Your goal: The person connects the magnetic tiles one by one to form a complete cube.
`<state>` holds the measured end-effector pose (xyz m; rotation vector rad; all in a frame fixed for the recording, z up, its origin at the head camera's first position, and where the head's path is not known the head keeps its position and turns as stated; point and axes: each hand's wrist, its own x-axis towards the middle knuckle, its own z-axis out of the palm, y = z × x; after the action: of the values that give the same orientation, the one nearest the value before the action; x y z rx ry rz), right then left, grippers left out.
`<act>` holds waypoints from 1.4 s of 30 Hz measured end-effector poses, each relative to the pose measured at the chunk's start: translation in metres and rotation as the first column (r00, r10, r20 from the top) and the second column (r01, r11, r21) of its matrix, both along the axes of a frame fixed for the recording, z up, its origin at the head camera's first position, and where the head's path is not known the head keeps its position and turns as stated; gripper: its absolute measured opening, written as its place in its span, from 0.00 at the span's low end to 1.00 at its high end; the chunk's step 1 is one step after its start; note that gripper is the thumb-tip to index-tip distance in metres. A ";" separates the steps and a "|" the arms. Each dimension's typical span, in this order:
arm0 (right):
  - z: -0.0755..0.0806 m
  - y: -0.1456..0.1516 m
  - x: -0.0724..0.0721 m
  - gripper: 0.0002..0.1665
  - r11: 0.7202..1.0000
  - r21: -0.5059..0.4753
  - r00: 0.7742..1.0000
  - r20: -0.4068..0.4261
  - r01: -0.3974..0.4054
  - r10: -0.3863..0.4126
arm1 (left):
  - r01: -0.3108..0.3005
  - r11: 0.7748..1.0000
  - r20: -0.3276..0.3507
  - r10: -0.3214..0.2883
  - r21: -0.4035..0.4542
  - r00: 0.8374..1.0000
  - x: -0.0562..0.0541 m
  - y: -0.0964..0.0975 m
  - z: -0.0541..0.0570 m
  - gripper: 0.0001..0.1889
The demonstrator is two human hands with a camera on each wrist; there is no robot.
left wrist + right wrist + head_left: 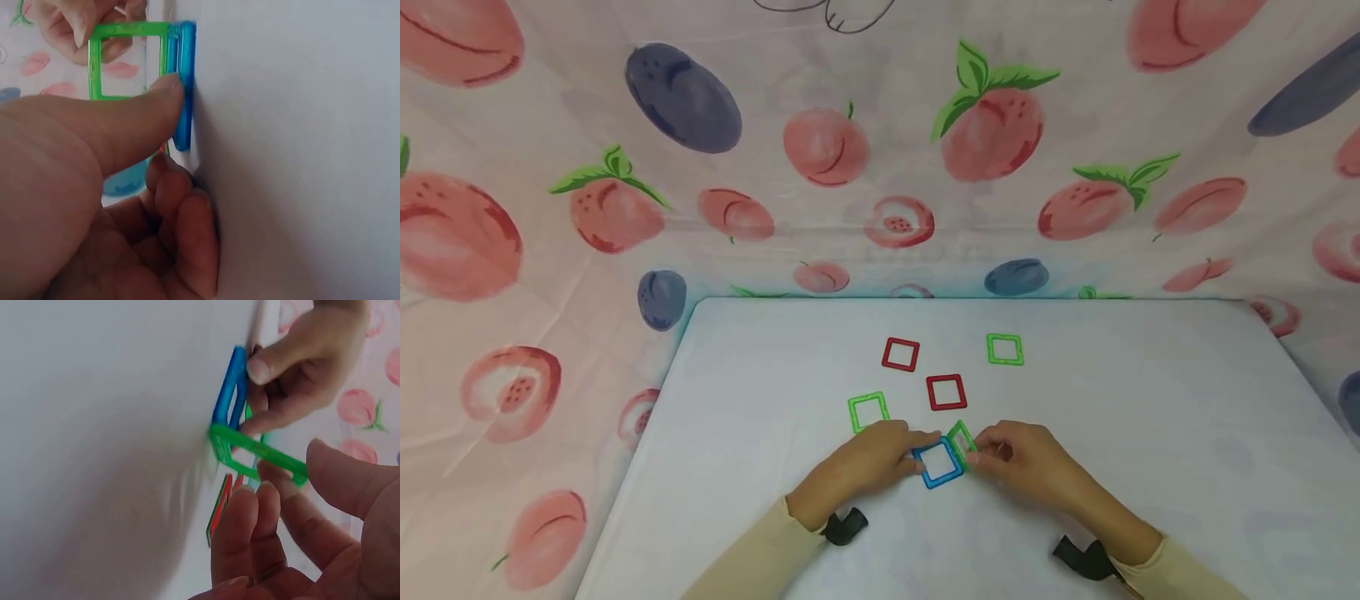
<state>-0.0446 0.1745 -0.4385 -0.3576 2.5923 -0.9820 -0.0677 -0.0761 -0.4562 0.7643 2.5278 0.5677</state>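
Note:
A blue square magnetic tile point(942, 482), an open frame, lies flat on the white table between the hands. My left hand point(874, 458) holds it at its left side, thumb point(165, 97) on the frame and the other fingers curled beneath the thumb in the left wrist view. A green square magnetic tile point(262, 450) stands tilted up along the blue tile's right edge, their edges meeting. My right hand point(1026, 460) pinches the green tile's outer edge between thumb point(337, 481) and fingers.
Beyond the hands lie two red square tiles point(948, 407) and a green one point(1005, 362) farther right. Another green tile point(852, 416) sits just past the left hand, partly covered by it. A fruit-print cloth point(865, 75) hangs behind the table point(760, 367).

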 end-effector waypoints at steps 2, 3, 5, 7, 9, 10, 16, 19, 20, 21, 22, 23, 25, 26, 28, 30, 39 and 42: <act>0.000 0.001 -0.001 0.12 1.000 0.004 1.000 -0.017 0.013 -0.013 | -0.003 1.000 -0.022 0.002 -0.022 1.000 0.002 0.003 0.000 0.26; 0.000 0.002 -0.001 0.12 1.000 0.004 1.000 -0.024 0.017 -0.017 | -0.004 0.999 -0.034 0.002 -0.032 0.999 0.003 0.005 0.000 0.26; 0.001 0.003 -0.003 0.12 1.000 -0.002 0.999 -0.035 0.016 -0.016 | -0.002 0.999 -0.053 0.000 -0.049 0.999 0.005 0.007 0.001 0.26; 0.001 0.004 -0.007 0.11 1.000 -0.015 0.999 -0.050 0.002 -0.002 | 0.003 0.998 -0.064 -0.006 -0.056 0.998 0.005 0.008 0.001 0.27; 0.001 0.005 -0.009 0.10 0.999 -0.034 0.998 -0.068 -0.017 0.015 | 0.008 0.999 -0.066 -0.011 -0.048 0.998 0.005 0.008 0.002 0.28; 0.000 0.006 -0.011 0.09 0.999 -0.044 0.997 -0.076 -0.024 0.021 | 0.011 0.999 -0.067 -0.014 -0.035 0.998 0.005 0.008 0.002 0.27; 0.003 0.005 -0.014 0.09 0.997 -0.061 0.997 -0.070 -0.039 0.034 | 0.028 1.000 -0.116 -0.028 0.001 0.993 0.005 0.015 0.002 0.16; 0.007 0.006 -0.015 0.09 0.998 -0.045 0.997 -0.066 -0.048 0.045 | 0.026 0.998 -0.163 -0.035 -0.058 0.986 0.009 0.022 0.004 0.15; 0.009 0.007 -0.015 0.09 0.998 -0.044 0.997 -0.067 -0.051 0.048 | 0.027 0.997 -0.177 -0.040 -0.075 0.983 0.009 0.024 0.005 0.15; 0.009 0.008 -0.016 0.09 0.997 -0.051 0.995 -0.078 -0.060 0.056 | 0.034 0.996 -0.191 -0.050 -0.088 0.980 0.010 0.024 0.006 0.16; 0.009 0.009 -0.016 0.09 0.996 -0.056 0.993 -0.092 -0.073 0.068 | 0.039 0.995 -0.196 -0.056 -0.090 0.979 0.010 0.024 0.007 0.16; 0.009 0.009 -0.017 0.08 0.995 -0.061 0.992 -0.100 -0.081 0.074 | 0.043 0.996 -0.193 -0.058 -0.082 0.979 0.009 0.023 0.008 0.16; 0.009 0.008 -0.019 0.09 0.994 -0.066 0.991 -0.104 -0.088 0.080 | 0.043 0.999 -0.156 -0.048 -0.031 0.987 0.007 0.019 0.009 0.14; 0.009 0.008 -0.020 0.10 0.994 -0.065 0.993 -0.092 -0.086 0.080 | 0.037 0.999 -0.128 -0.037 0.000 0.991 0.005 0.016 0.008 0.15; 0.009 0.007 -0.023 0.12 0.994 -0.067 0.995 -0.048 -0.087 0.084 | 0.001 0.997 -0.054 0.003 0.072 0.999 0.002 0.010 0.009 0.18; 0.009 0.007 -0.026 0.13 0.992 -0.075 0.995 0.001 -0.099 0.099 | -0.043 0.988 0.018 0.041 0.146 0.999 0.000 0.005 0.009 0.21; 0.009 0.009 -0.037 0.11 0.975 -0.148 0.979 0.094 -0.164 0.179 | -0.168 0.921 0.268 0.073 0.352 0.961 -0.007 -0.002 0.006 0.20; 0.009 0.007 -0.039 0.10 0.973 -0.154 0.977 0.096 -0.174 0.190 | -0.205 0.899 0.327 0.074 0.386 0.942 -0.008 -0.003 0.003 0.15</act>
<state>-0.0836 0.1812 -0.4291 -0.5522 2.3479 -1.0947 -0.0759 -0.0793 -0.4533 0.5751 2.2057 1.2069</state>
